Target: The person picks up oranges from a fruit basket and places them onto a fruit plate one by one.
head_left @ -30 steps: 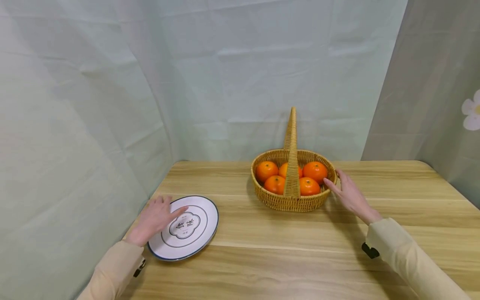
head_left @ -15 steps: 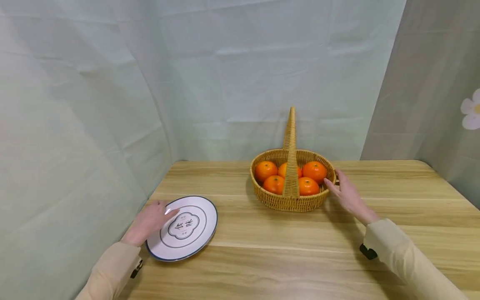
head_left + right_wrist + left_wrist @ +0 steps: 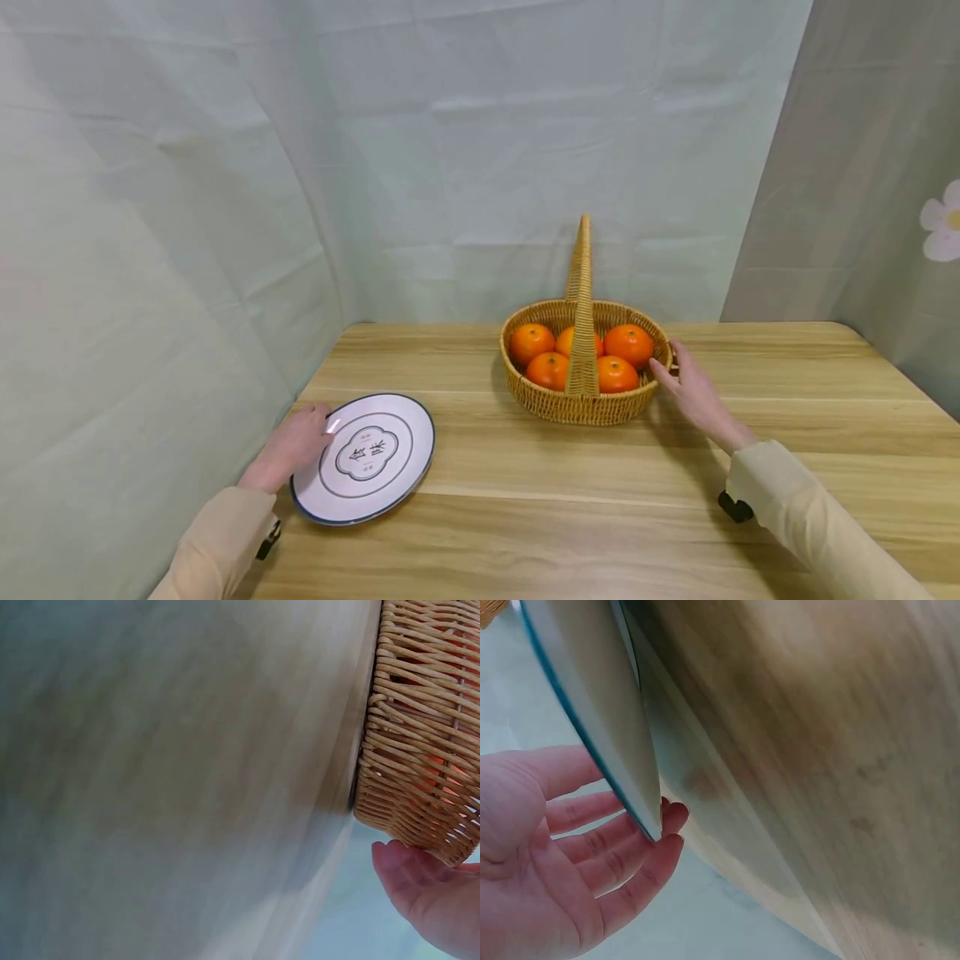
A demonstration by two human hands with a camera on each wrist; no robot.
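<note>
L hand (image 3: 295, 437) is part-curled round the L rim of the plate (image 3: 367, 458) - thumb is lying over the top, fingertips are sitting just under the edge, so it's holding the plate, lightly afaict. R hand (image 3: 701, 400) is gaping loosely at the R end of the basket (image 3: 555, 408): thumb is resting by the rim, fingertips are touching the outer wall, not wrapping it.

Pos: plate is lying near-L on the desk (image 3: 525, 517); basket is standing upright at the back, R of plate, well apart from it. Can't tell if the plate's L edge is lifting a bit.

Step in hand, imo: getting contact/hold on both items, neither is looking carried. Next move is prob calling for firmer contact - more finger under the plate, R hand bracing the basket w/o tipping it.

Count: 1 plate, 1 basket w/ 1 tall handle (image 3: 586, 308), 5 oranges (image 3: 547, 371) showing inside (more could be hiding behind/below, can't confirm), 2 hands, 1 desk.
</note>
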